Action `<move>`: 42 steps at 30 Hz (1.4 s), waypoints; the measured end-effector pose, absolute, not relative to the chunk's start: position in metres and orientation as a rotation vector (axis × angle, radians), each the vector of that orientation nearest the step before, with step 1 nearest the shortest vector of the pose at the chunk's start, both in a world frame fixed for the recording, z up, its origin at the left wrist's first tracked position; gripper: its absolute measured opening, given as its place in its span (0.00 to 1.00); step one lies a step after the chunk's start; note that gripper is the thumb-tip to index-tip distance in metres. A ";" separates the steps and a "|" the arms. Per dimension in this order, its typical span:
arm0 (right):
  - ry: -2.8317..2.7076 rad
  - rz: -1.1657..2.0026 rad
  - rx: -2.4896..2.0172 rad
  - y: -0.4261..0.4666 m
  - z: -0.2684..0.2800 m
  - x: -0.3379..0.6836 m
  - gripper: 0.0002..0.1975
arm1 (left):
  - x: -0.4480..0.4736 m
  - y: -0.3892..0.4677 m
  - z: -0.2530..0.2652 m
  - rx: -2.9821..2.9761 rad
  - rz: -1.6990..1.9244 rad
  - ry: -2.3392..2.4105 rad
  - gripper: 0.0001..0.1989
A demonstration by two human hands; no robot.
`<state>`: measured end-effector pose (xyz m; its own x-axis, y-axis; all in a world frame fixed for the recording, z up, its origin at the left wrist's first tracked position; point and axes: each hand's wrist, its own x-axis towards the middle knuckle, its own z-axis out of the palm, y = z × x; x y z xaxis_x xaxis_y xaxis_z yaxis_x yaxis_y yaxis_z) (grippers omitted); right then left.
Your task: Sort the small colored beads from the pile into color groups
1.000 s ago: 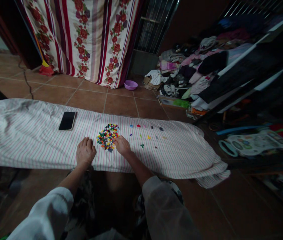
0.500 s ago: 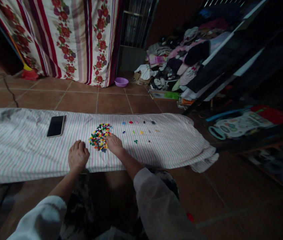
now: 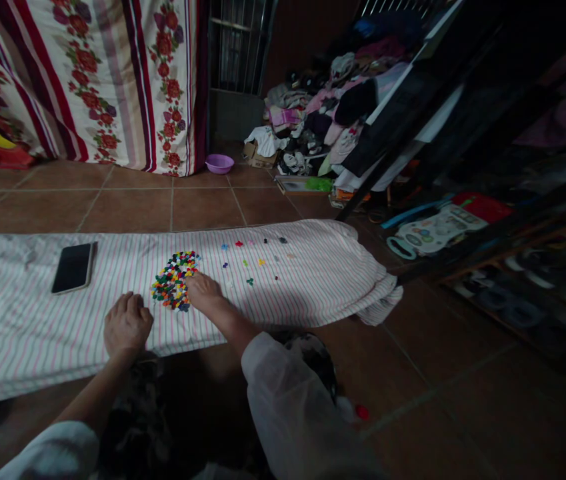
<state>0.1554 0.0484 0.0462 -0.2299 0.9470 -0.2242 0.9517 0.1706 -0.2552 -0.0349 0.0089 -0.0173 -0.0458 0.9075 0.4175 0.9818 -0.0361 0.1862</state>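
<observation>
A pile of small colourful pieces (image 3: 169,285) lies on a striped cloth (image 3: 323,280) spread over a long, low surface. My right hand (image 3: 203,292) is at the pile's right edge, fingertips pinched together among the pieces; whatever is between them is too small to make out. To the right of the pile, little groups sorted by colour sit in loose rows, among them blue pieces (image 3: 225,247), red pieces (image 3: 239,244), yellow pieces (image 3: 261,262) and dark green pieces (image 3: 250,281). My left hand (image 3: 127,324) rests on the cloth left of the pile, fingers curled in, holding nothing visible.
A phone (image 3: 73,268) lies on the cloth at the left. Beyond, on the tiled floor, are a purple basin (image 3: 219,164) and a heap of clothes (image 3: 323,113). A floral curtain (image 3: 127,87) hangs at the back. A toy board (image 3: 440,230) stands at the right.
The view has swung to the right, so everything sits further left in the picture. My right hand stays at the pile's edge; my left hand keeps resting on the cloth.
</observation>
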 end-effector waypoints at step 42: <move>2.636 -1.139 2.227 0.031 0.038 0.175 0.12 | -0.036 0.009 -0.014 -2.079 -0.595 -2.085 0.17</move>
<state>0.1754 0.0311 0.0380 -0.1746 0.9845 -0.0185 0.6881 0.1085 -0.7175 -0.0357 0.0087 -0.0141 -0.0371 0.9290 0.3681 0.9834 -0.0315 0.1786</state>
